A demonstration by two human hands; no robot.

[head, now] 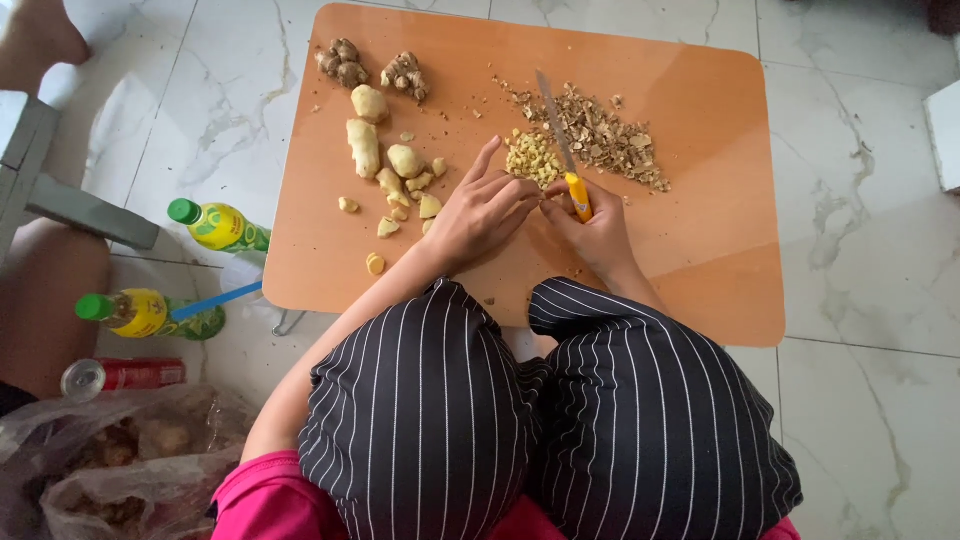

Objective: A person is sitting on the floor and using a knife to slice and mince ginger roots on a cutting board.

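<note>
White marble floor tiles (860, 300) are carrying a large orange cutting board (700, 260); peeled ginger pieces (365, 145) are lying left of the hands; the right hand (598, 232) is curling closed round a yellow-handled knife (566, 160), blade running up and away; the left hand (480, 212), half open, is apparently pinning something small beside the minced ginger pile (532, 157), nearer that hand.

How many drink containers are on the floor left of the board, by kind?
Yellow-labelled plastic bottles with green caps: 2
Red metal can lying on its side: 1
Total: 3
</note>
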